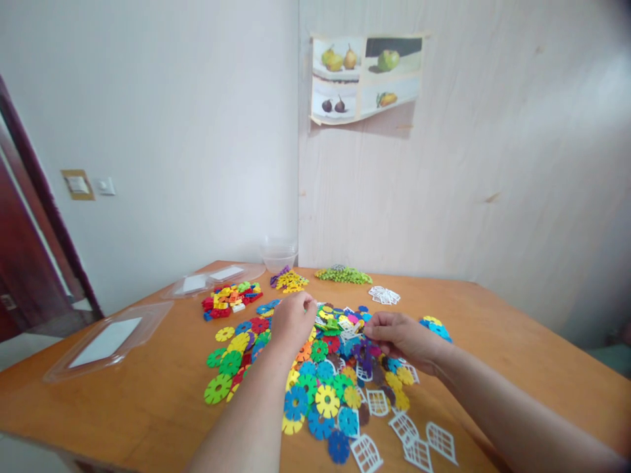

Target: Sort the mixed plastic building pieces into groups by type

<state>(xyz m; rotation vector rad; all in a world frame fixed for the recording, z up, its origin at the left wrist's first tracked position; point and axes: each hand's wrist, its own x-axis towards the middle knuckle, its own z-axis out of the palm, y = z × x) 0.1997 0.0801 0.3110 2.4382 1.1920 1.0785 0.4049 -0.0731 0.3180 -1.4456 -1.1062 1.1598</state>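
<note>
A pile of colourful snowflake-shaped plastic discs (315, 384) covers the middle of the wooden table (517, 355). My left hand (292, 320) rests on the pile's far left part with its fingers curled down into the pieces. What it grips is hidden. My right hand (401, 336) lies on the right of the pile, fingers pinched together over purple and white pieces (363, 348). White window-shaped pieces (409, 443) lie at the near right of the pile.
Smaller sorted heaps lie further back: red and yellow bricks (229, 299), yellow and purple pieces (290, 280), green pieces (344, 275), white pieces (384, 295). Clear plastic lids (111, 341) (217, 278) sit at the left and a clear tub (279, 253) by the wall.
</note>
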